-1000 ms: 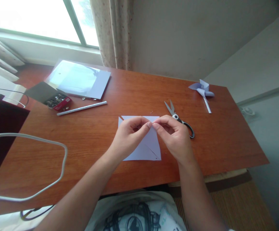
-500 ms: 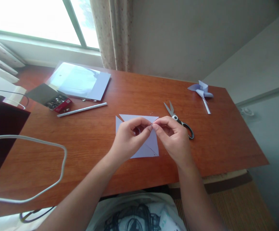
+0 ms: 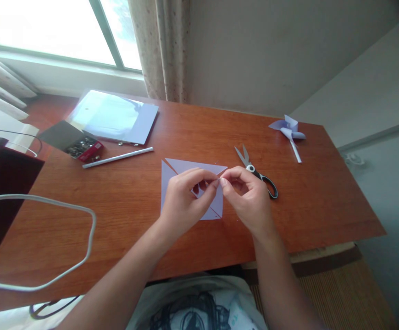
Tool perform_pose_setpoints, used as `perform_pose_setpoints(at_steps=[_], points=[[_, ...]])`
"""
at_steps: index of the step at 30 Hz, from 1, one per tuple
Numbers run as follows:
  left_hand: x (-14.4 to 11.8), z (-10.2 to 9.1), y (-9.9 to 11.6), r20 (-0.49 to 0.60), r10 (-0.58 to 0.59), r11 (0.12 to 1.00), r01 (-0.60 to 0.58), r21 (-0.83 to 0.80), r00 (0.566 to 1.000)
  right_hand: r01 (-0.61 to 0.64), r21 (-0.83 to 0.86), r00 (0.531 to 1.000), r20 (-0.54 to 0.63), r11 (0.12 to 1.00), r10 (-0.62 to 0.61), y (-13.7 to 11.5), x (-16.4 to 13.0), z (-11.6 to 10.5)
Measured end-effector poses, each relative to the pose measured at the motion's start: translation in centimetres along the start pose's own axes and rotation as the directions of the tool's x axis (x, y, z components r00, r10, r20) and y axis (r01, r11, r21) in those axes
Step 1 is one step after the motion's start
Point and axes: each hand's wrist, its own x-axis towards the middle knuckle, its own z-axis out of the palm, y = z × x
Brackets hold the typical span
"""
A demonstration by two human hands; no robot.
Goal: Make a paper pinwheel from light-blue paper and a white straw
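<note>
A pale lilac paper square [image 3: 170,176] with diagonal cuts lies on the wooden table [image 3: 134,220], its near edge lifted a little. My left hand [image 3: 184,201] pinches the paper near its middle with thumb and fingers. My right hand [image 3: 249,199] meets it fingertip to fingertip, pinching the same spot; what small thing it may hold is hidden. Black-handled scissors [image 3: 256,172] lie just right of my right hand.
A finished paper pinwheel [image 3: 289,130] lies at the far right. A white rolled stick [image 3: 117,156], an open box of pins [image 3: 80,147] and a sheet stack [image 3: 113,115] sit at the back left. A white cord [image 3: 48,238] loops at the near left.
The paper has shifted slightly left and tilted up under my fingers. Both hands stay pinched together over its middle.
</note>
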Motion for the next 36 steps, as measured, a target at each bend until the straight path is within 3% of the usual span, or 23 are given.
perform_pose_setpoints(at_steps=[7, 16, 27, 36], points=[[-0.07, 0.02, -0.18, -0.045, -0.001, 0.999, -0.001, -0.05, 0.999, 0.022, 0.103, 0.999, -0.05, 0.994, -0.017, 0.21, -0.32, 0.71], [-0.21, 0.22, -0.41, -0.054, 0.043, 0.997, -0.046, -0.056, 0.998, 0.08, -0.017, 0.995, -0.054, 0.997, -0.081, -0.25, -0.24, 0.5], [-0.05, -0.01, 0.05, -0.063, 0.14, 0.989, -0.136, 0.064, 0.988, 0.132, -0.138, 0.99, -0.034, 0.982, -0.138, -0.65, -0.33, 0.16], [-0.17, 0.03, 0.17, -0.074, 0.102, 0.993, -0.096, 0.074, 0.992, 0.168, -0.225, 0.98, -0.071, 0.96, -0.188, -0.78, -0.44, 0.39]])
